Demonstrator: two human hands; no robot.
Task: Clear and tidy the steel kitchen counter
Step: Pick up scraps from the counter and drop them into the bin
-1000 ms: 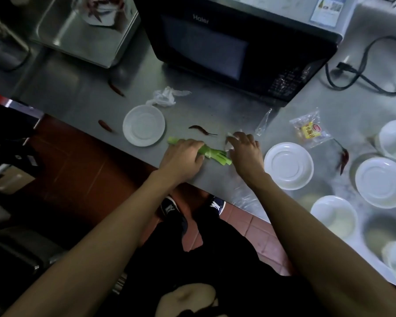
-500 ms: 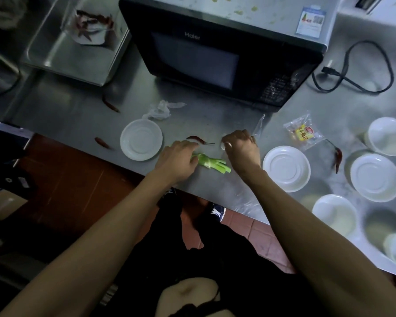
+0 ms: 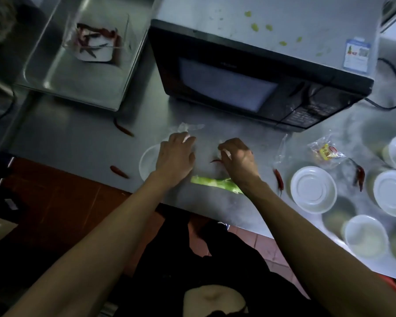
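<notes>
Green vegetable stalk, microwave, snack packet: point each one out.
green vegetable stalk (image 3: 212,182), head view, mid-length.
microwave (image 3: 224,85), head view, door window.
snack packet (image 3: 327,152), head view, yellow label.

Both arms extended forward, left hand (image 3: 175,157) flat, fingers straight, right hand (image 3: 237,157) curled

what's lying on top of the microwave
On the microwave top lie small green vegetable scraps and a blue-edged sticker. Its far back edge is outside the picture.
</notes>
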